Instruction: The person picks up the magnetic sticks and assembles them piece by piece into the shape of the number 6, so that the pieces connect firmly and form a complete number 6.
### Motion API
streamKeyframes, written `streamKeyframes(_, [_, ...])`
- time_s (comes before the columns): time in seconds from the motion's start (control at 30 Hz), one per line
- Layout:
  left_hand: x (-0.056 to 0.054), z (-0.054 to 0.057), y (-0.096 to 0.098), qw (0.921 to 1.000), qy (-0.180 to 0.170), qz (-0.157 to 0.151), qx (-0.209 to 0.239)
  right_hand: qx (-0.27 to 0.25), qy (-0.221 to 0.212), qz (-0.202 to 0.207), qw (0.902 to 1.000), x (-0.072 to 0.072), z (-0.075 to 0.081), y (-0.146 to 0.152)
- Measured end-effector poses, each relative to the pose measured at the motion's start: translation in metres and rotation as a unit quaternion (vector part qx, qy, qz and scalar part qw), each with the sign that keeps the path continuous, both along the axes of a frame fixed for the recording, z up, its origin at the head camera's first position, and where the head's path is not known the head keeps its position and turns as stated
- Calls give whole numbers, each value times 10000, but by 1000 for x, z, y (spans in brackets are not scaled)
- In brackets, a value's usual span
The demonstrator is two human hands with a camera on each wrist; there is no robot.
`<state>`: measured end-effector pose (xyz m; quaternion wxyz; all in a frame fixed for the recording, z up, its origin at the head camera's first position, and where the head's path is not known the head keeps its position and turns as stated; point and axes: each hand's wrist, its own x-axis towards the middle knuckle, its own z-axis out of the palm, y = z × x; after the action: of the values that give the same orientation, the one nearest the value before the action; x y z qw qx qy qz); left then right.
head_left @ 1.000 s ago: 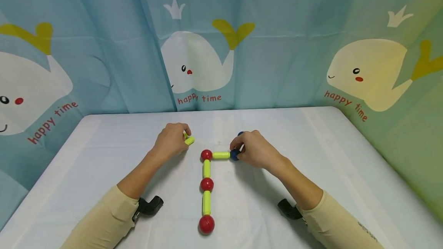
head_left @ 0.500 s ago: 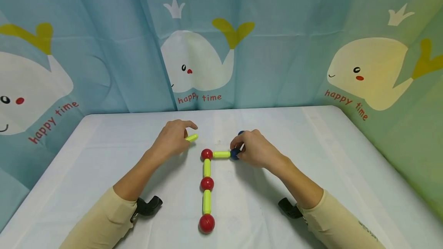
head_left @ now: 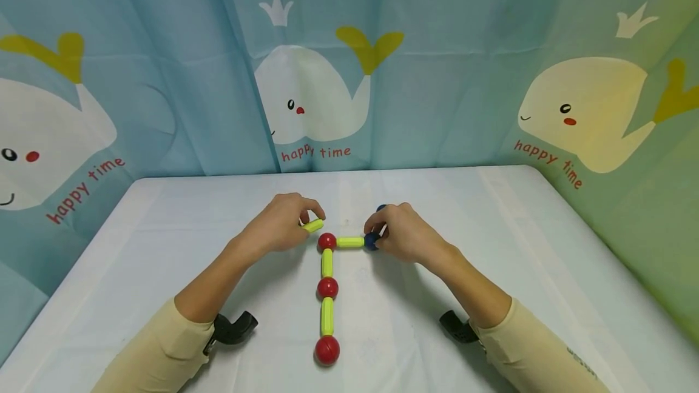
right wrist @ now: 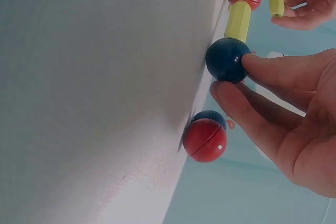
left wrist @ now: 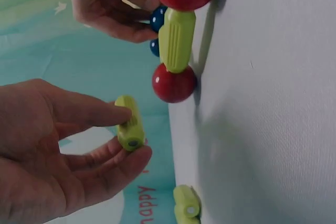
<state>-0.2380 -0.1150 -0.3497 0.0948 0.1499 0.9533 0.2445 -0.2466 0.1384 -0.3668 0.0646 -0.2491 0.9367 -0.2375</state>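
Note:
My left hand (head_left: pixel 280 223) holds a yellow-green magnetic rod (left wrist: pixel 130 124) between thumb and fingers, lifted off the table just left of and behind the corner red ball (head_left: pixel 327 241). With thumb and fingertips my right hand (head_left: pixel 406 236) pinches a dark blue ball (right wrist: pixel 227 59). That ball sits on the right end of a rod (head_left: pixel 350 242) joined to the corner ball. From the corner, a line of rods and red balls runs toward me, through a middle ball (head_left: pixel 327 288) to a near one (head_left: pixel 327 350). Fingers partly hide the blue ball in the head view.
Another blue ball (head_left: pixel 381 207) shows behind my right hand. In the right wrist view, a loose red ball (right wrist: pixel 205 140) lies beside it. Loose yellow-green rods (left wrist: pixel 186 204) lie on the table in the left wrist view. A printed curtain (head_left: pixel 437 108) hangs behind the white table (head_left: pixel 448 199).
My left hand has moved right with the rod, closer to the corner red ball, its index finger lifting and then coming back down to the rod. My right hand has stayed at the blue ball.

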Motion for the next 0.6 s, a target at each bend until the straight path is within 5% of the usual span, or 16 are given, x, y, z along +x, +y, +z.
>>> streamKeyframes(0.37, [16, 3, 14, 9968, -135, -760, 192, -58, 29, 90, 9999, -1, 1, 1])
streamKeyframes(0.6, [25, -2, 25, 9870, -217, -1493, 559, -67, 56, 69, 9999, -1, 0, 2])
